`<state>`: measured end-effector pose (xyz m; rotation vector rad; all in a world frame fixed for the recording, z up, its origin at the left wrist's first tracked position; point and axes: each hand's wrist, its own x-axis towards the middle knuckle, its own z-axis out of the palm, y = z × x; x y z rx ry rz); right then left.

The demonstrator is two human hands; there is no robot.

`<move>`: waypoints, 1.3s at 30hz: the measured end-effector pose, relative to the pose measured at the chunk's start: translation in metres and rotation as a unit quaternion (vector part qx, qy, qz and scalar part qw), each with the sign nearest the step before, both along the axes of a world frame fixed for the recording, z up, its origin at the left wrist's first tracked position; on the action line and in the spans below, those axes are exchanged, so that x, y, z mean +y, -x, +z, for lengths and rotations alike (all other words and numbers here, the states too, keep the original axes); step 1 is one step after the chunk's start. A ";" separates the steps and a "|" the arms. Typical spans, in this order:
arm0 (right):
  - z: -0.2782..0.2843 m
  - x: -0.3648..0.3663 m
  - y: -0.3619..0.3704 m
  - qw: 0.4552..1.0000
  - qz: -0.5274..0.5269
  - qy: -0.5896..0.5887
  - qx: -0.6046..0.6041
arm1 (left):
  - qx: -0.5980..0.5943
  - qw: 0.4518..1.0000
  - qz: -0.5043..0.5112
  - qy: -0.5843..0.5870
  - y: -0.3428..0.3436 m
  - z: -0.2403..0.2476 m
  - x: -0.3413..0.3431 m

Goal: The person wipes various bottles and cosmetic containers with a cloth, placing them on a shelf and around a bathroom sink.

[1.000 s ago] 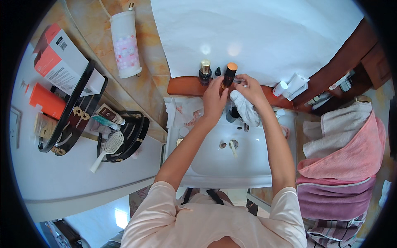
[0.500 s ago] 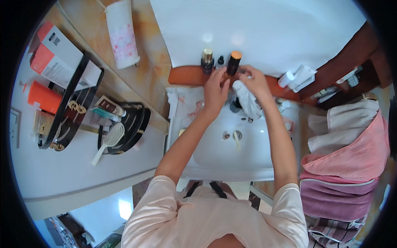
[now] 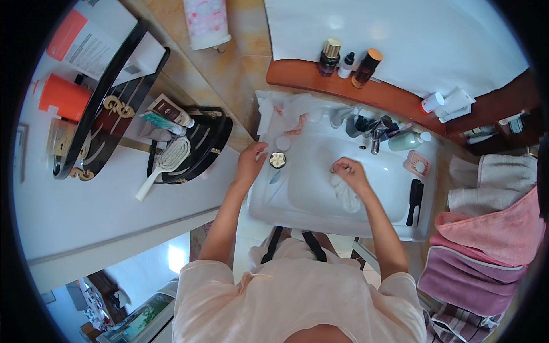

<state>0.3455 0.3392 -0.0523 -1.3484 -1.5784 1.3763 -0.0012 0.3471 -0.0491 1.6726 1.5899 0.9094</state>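
My right hand (image 3: pixel 350 173) is closed on a white cloth (image 3: pixel 345 195), which hangs from the fingers over the white washbasin (image 3: pixel 304 194). My left hand (image 3: pixel 251 163) is at the basin's left rim, fingers loosely bent and apart with nothing in them. Closest to it is a small round jar with a gold, flower-like lid (image 3: pixel 278 160). On the reddish-brown shelf behind the basin stand a dark bottle with an orange cap (image 3: pixel 366 68), a white dropper bottle (image 3: pixel 346 66) and a dark bottle with a gold cap (image 3: pixel 329 57).
Behind the basin bowl are a metal tap (image 3: pixel 377 134) and a pale green bottle (image 3: pixel 409 141). A pink soap dish (image 3: pixel 418 164) and a black comb (image 3: pixel 415 202) lie on the right rim. Towels (image 3: pixel 486 228) hang at right; a corner rack (image 3: pixel 209 146) with a white hairbrush (image 3: pixel 171 155) juts out at left.
Both hands have left the orange-capped bottle on the shelf and come nearer. The left hand moved to the left rim, and the right carried the cloth over the bowl. The view has shifted.
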 end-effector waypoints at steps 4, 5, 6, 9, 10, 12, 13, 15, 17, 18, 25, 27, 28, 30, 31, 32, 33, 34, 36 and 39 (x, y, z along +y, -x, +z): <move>0.012 -0.030 0.057 0.980 0.102 -0.046 -0.164 | 0.128 0.981 -0.136 -0.055 0.001 -0.017 0.004; 0.019 -0.034 0.072 0.973 0.123 -0.061 -0.187 | 0.134 0.975 -0.168 -0.055 -0.001 -0.018 0.006; 0.025 -0.037 0.086 0.964 0.142 -0.075 -0.210 | 0.131 0.972 -0.186 -0.055 -0.003 -0.025 0.008; 0.040 -0.032 0.121 0.950 0.187 -0.127 -0.215 | 0.129 0.965 -0.216 -0.069 0.002 -0.060 0.010; 0.032 -0.029 0.129 0.949 0.183 -0.149 -0.206 | 0.129 0.964 -0.217 -0.083 0.002 -0.067 0.011; 0.024 -0.022 0.139 0.940 0.198 -0.176 -0.214 | 0.135 0.962 -0.227 -0.076 -0.003 -0.064 0.014; 0.020 -0.019 0.142 0.936 0.202 -0.189 -0.220 | 0.141 0.960 -0.235 -0.053 -0.006 -0.055 0.014; 0.015 -0.015 0.148 0.918 0.218 -0.218 -0.250 | 0.149 0.956 -0.248 -0.055 -0.008 -0.051 0.015; 0.011 -0.014 0.154 0.913 0.227 -0.232 -0.246 | 0.154 0.951 -0.250 -0.096 -0.002 -0.058 0.012; 0.011 -0.014 0.155 0.912 0.227 -0.230 -0.251 | 0.165 0.950 -0.249 -0.087 -0.002 -0.059 0.012; 0.041 -0.021 0.141 0.936 0.160 -0.206 -0.238 | 0.088 0.970 -0.200 -0.103 0.003 -0.043 0.019; 0.047 -0.022 0.120 0.952 0.112 -0.188 -0.215 | 0.038 0.980 -0.149 -0.124 -0.018 0.015 0.029; 0.054 -0.020 0.109 0.958 0.073 -0.177 -0.212 | -0.015 0.976 -0.145 -0.162 -0.033 0.052 0.034; 0.079 -0.005 0.089 0.980 -0.035 -0.091 -0.174 | -0.074 0.959 -0.136 -0.238 -0.068 0.104 0.053; 0.073 0.011 0.072 0.961 -0.089 -0.231 -0.123 | -0.080 0.948 -0.138 -0.275 -0.085 0.121 0.064; 0.083 0.029 0.056 0.944 -0.144 -0.282 -0.093 | -0.100 0.941 -0.136 -0.292 -0.102 0.142 0.072; 0.112 0.044 0.045 0.952 -0.181 -0.242 -0.044 | -0.120 0.934 -0.134 -0.310 -0.118 0.156 0.080; 0.138 0.056 0.036 0.949 -0.192 -0.246 -0.051 | -0.129 0.935 -0.132 -0.303 -0.132 0.162 0.089; 0.157 0.087 0.014 0.950 -0.200 -0.237 -0.030 | -0.153 0.936 -0.137 -0.287 -0.160 0.173 0.105; 0.182 0.127 0.005 0.950 -0.184 -0.222 -0.118 | -0.095 0.948 -0.077 -0.293 -0.182 0.166 0.124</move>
